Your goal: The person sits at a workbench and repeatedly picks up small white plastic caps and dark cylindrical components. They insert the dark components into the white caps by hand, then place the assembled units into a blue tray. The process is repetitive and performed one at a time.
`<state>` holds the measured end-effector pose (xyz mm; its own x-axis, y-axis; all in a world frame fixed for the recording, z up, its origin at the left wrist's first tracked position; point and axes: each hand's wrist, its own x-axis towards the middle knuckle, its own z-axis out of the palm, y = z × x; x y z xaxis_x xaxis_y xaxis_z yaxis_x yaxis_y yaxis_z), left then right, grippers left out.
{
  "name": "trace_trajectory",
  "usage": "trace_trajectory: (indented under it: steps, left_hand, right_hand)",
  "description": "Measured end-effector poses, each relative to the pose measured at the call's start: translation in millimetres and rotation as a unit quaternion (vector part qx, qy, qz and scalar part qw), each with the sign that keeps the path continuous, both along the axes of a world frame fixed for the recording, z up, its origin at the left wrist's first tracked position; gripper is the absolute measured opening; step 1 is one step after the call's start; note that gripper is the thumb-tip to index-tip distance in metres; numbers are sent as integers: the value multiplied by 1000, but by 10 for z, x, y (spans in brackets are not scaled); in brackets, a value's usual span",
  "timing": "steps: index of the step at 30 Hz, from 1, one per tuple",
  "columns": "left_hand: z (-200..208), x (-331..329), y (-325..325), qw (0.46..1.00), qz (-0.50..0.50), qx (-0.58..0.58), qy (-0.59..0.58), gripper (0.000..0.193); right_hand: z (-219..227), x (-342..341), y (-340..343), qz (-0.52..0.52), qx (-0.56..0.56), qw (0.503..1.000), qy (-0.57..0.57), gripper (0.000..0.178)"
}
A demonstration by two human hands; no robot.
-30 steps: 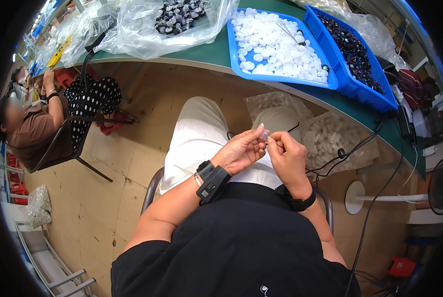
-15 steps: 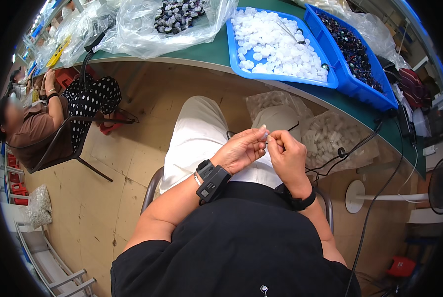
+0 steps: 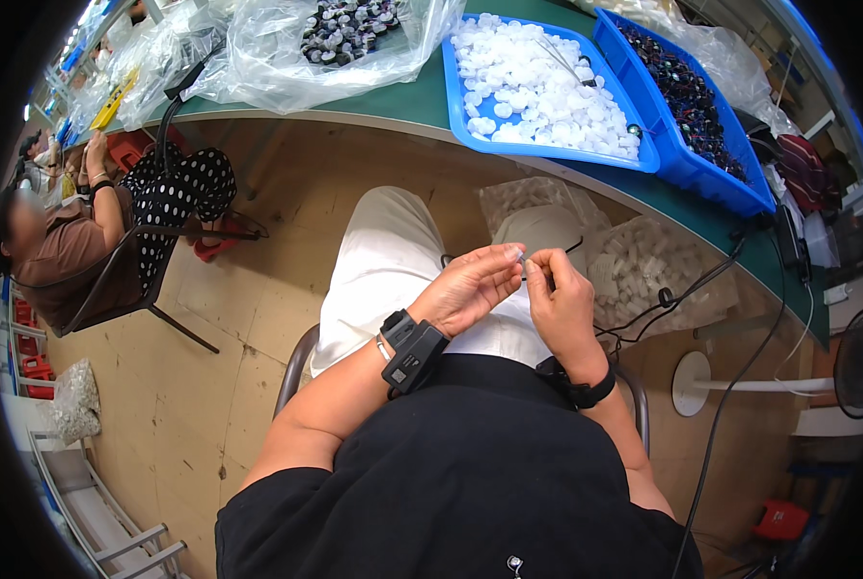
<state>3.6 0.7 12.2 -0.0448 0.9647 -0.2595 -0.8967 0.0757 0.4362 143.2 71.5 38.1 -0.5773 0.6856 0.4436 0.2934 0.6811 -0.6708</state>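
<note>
Both hands (image 3: pixel 470 292) (image 3: pixel 564 307) pinch a small piece (image 3: pixel 521 259); apparently whitish.

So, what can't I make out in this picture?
All in the head view:
The piece between the left hand and right hand: too small, mostly covered by fingers.
The bag beyond the right knee: partly hidden by that knee.
The dark parts in the blue bin: too small and tangled to tell apart.
The co-worker's hands: too small to tell what they hold, if anything.
</note>
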Motion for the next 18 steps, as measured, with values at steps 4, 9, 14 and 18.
trace_trajectory:
  steps: [4, 9, 14, 18]
  left_hand:
    - [-50, 22, 3, 999, -16, 26, 26, 22]
    - [-44, 7, 2, 1000, -3, 18, 19, 24]
    - [-10, 4, 1, 999, 8, 10, 45, 25]
    - [20, 25, -4, 995, 3, 1, 101, 23]
  right_hand:
    - [27, 4, -16, 4, -42, 999, -3, 10]
    - [24, 4, 0, 18, -77, 997, 10, 10]
    - [3, 28, 39, 23, -86, 996, -18, 11]
    - [-14, 23, 41, 28, -60, 998, 1, 11]
